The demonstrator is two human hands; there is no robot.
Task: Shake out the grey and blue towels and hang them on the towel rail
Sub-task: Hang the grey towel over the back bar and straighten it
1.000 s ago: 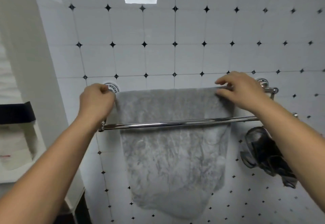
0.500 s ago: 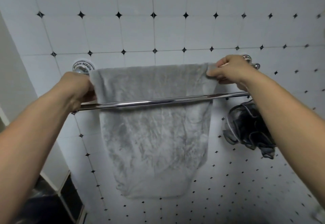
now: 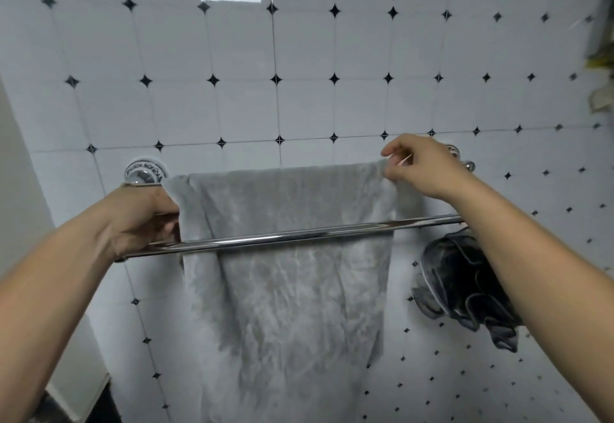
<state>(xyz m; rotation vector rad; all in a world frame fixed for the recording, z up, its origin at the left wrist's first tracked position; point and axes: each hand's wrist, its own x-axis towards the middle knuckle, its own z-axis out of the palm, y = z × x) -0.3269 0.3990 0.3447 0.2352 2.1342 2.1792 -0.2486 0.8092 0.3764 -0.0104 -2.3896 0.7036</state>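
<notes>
A grey towel [image 3: 285, 289] hangs over the back bar of a chrome double towel rail [image 3: 299, 234] on the tiled wall and drops behind the front bar. My left hand [image 3: 143, 216] grips the towel's upper left edge, close to the front bar. My right hand [image 3: 422, 166] pinches the towel's upper right corner at the back bar. No blue towel is in view.
A dark mesh bath sponge [image 3: 465, 289] hangs below the rail's right end, partly behind my right forearm. A round rail mount [image 3: 145, 171] sits at the left. A white wall or door frame [image 3: 20, 190] runs down the left edge.
The view has shifted and the rail sits lower in it. My left hand has dropped a little along the towel's left edge. My right hand stays at the upper right corner.
</notes>
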